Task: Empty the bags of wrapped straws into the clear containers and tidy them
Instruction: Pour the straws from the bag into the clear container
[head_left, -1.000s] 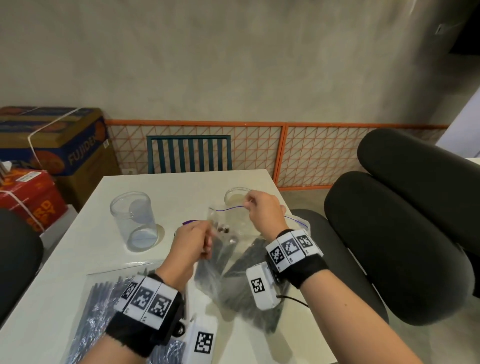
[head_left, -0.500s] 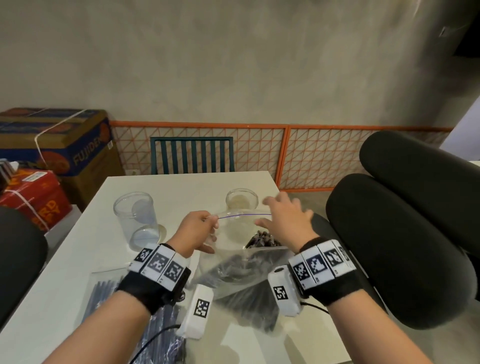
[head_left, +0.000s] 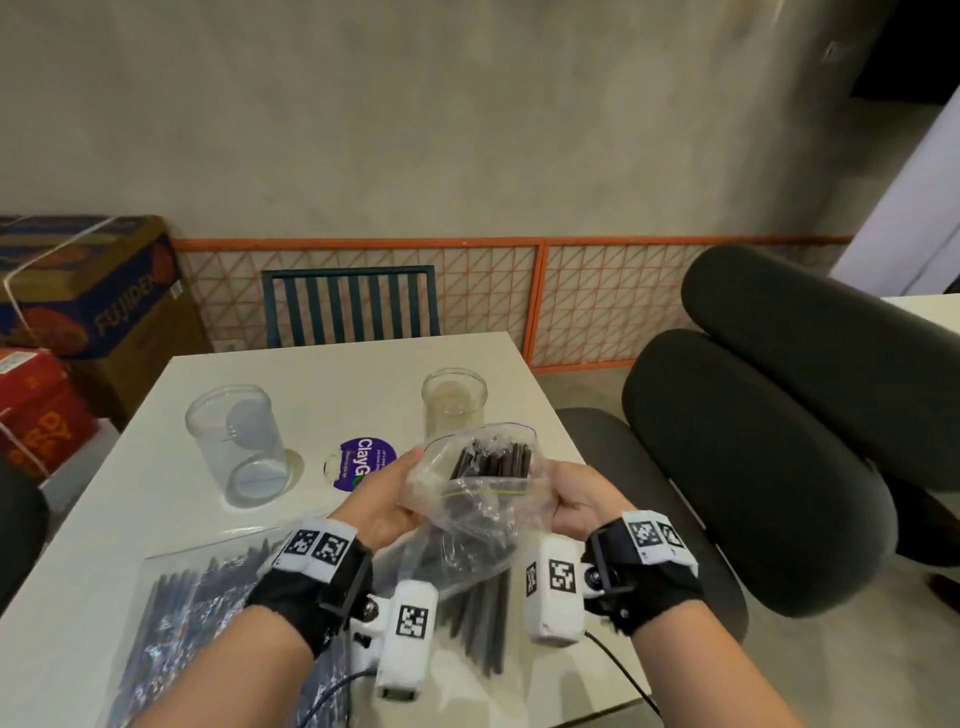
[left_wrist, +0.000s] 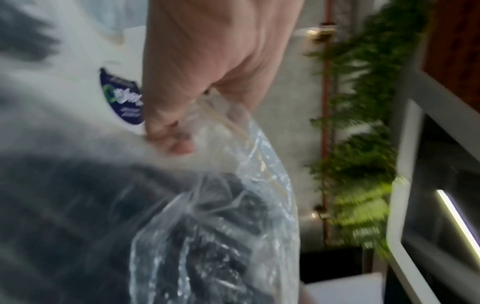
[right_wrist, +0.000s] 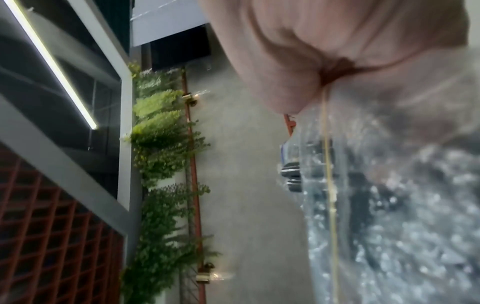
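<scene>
Both hands hold a clear zip bag (head_left: 470, 499) of black wrapped straws (head_left: 493, 460) above the table, its open mouth tilted up and away. My left hand (head_left: 387, 499) grips the bag's left side, my right hand (head_left: 576, 496) its right side. In the left wrist view my fingers (left_wrist: 176, 131) pinch the crumpled bag (left_wrist: 221, 236). The right wrist view shows the bag (right_wrist: 389, 205) pressed against my palm. A tall clear container (head_left: 236, 444) stands at the left. A smaller one (head_left: 454, 397) stands just beyond the bag. Another flat bag of straws (head_left: 208, 613) lies near the front left.
A purple round lid (head_left: 361, 462) lies between the containers on the white table (head_left: 332, 379). Black chair cushions (head_left: 753, 457) crowd the right side. A green chair (head_left: 348, 306) stands behind the table, cardboard boxes (head_left: 83, 291) to the left.
The bag's mouth has been pulled open. Both hands shifted from its top edge down round its sides, and the straw ends now stick up in the opening.
</scene>
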